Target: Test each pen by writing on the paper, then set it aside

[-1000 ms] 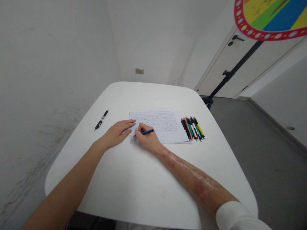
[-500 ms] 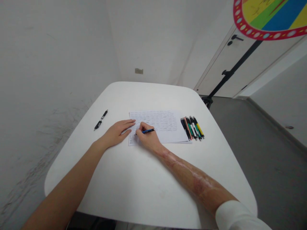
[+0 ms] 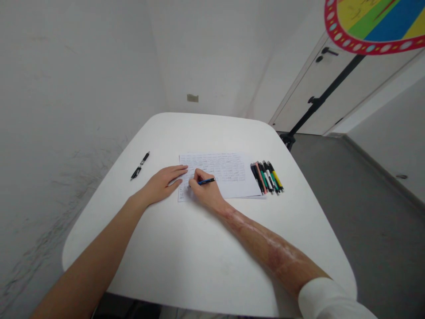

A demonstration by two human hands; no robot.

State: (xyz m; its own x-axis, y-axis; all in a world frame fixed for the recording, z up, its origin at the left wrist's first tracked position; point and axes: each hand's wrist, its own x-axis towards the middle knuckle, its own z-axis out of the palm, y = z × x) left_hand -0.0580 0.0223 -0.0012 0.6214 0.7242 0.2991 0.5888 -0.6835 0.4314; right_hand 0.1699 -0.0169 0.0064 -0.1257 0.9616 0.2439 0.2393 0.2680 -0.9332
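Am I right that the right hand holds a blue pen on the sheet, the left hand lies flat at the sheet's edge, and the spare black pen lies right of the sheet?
Not quite: in the head view the black pen lies left of the sheet.

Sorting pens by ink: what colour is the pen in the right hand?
Blue with a black tip, the pen in the right hand; head view.

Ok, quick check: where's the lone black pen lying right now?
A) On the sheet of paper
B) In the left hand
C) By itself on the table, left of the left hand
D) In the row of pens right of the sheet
C: the black pen lies alone on the white table, left of the left hand, which rests flat at the paper edge; the right hand holds a blue pen.
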